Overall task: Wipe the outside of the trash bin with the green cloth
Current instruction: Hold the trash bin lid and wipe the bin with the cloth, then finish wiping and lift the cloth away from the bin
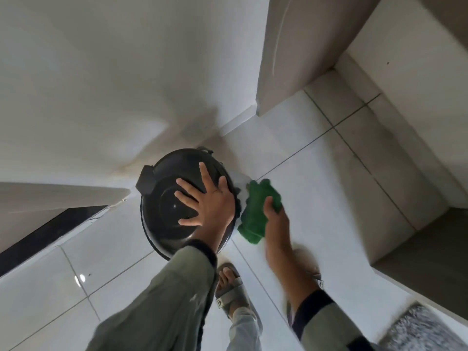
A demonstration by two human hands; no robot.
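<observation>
Right hand [274,219] clutching green cloth [258,211] (left hand [205,198] flat on trash bin [164,198])

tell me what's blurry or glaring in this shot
Head view: the right hand and its forearm smear with motion beside the green cloth; the left hand on the bin lid stays sharp; a light glints on the floor tile; wide-angle bends the walls.
</observation>
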